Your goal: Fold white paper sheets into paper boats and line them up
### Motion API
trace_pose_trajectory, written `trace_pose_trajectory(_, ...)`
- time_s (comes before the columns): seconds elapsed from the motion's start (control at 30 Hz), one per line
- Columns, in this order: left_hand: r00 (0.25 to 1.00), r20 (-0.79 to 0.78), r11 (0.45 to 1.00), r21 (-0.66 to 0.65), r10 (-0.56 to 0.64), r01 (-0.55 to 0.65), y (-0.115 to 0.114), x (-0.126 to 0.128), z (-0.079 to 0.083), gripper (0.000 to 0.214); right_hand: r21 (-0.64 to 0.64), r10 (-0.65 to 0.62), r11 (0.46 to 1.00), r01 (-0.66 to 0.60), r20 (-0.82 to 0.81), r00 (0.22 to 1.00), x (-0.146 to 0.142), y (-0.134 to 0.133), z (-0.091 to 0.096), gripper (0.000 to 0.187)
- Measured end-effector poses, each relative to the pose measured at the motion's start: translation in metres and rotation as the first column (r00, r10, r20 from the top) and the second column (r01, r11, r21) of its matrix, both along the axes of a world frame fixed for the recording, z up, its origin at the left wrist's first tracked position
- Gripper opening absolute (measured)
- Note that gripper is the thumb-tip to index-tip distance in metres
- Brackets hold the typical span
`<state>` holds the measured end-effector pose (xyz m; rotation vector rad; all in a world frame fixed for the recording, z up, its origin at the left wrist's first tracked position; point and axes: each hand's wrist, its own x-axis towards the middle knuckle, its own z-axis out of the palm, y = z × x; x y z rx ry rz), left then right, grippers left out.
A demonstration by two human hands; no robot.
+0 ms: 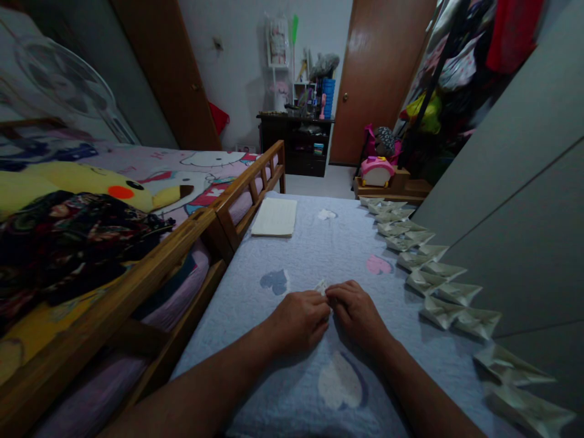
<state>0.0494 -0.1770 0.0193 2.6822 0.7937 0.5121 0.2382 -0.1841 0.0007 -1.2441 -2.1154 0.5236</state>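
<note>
On the pale blue quilted bed cover (337, 243), the left hand (298, 322) and right hand (356, 313) meet near the middle, knuckles up; both are closed narrow, fingertips pinching a small folded paper (321, 287); only its pale tip shows between them, and the rest is hidden by the fingers; the left forearm (196, 389) and right forearm (410, 386) come in from the lower corners and angle toward each other; to the left, a wooden bed rail (214, 225) runs along the cover's edge, with open quilt between it and the left hand; to the right, a long row of folded paper shapes (413, 261) lines the far edge against grey panels (515, 201), leaving open quilt beside the right hand; ahead, a stack of white paper (274, 217) lies close to the rail, well apart from the hands; beyond the end of the bed stands a dark shelf unit (294, 143), beside a brown door (378, 79).
</note>
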Motion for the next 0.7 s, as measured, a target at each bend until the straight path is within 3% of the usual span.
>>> trace_pose_trajectory(0.2, 0.987, -0.058, 0.988, 0.047, 0.150, -0.147, -0.003, 0.007, -0.012, 0.020, -0.027, 0.022, 0.999, -0.021, 0.054, 0.998, -0.003, -0.001, 0.004, 0.029)
trace_pose_trajectory(0.33, 0.969, -0.103, 0.973, 0.071, 0.225, -0.219, -0.005, 0.010, -0.016, 0.023, -0.044, -0.003, 0.999, 0.008, 0.121, 0.993, -0.006, 0.000, 0.001, 0.043)
trace_pose_trajectory(0.47, 0.956, -0.167, 0.968, 0.109, 0.242, -0.226, -0.007, 0.013, -0.016, 0.035, -0.043, -0.008, 0.999, 0.014, 0.142, 0.990, -0.006, 0.002, -0.004, 0.056)
trace_pose_trajectory(0.7, 0.953, -0.208, 0.961, 0.213, 0.219, -0.174, -0.009, 0.012, -0.020, 0.036, -0.024, -0.107, 0.994, 0.107, -0.005, 0.994, 0.006, 0.001, -0.004, 0.061)
